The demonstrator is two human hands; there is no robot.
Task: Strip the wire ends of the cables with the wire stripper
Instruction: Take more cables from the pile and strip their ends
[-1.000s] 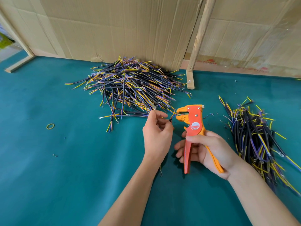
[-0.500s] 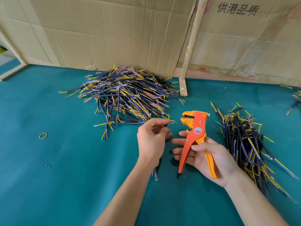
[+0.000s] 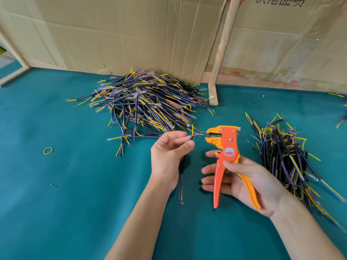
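My left hand (image 3: 169, 156) pinches a black cable (image 3: 181, 177) near its top end, where yellow, blue and thin bare wires fan out toward the right. The cable's lower end hangs below my wrist and carries a small ring terminal. My right hand (image 3: 244, 181) holds the orange wire stripper (image 3: 227, 152) by its handles, with the thumb across the front. The stripper's jaws gape open and point left, a short gap from the wire ends. A big heap of cables (image 3: 144, 102) lies behind my left hand. A second pile of cables (image 3: 285, 158) lies to the right.
Everything sits on a teal cloth table (image 3: 65, 203). Cardboard sheets (image 3: 131, 34) and a wooden post (image 3: 221, 53) stand along the back. A yellow rubber band (image 3: 48, 150) and small insulation bits (image 3: 53, 185) lie at the left. A few more cables (image 3: 340, 117) show at the right edge.
The cable end came out of the stripper's jaws, which opened. My left hand drew the cable back left, and its wires now show fanned out. Both hands sit lower in the view.
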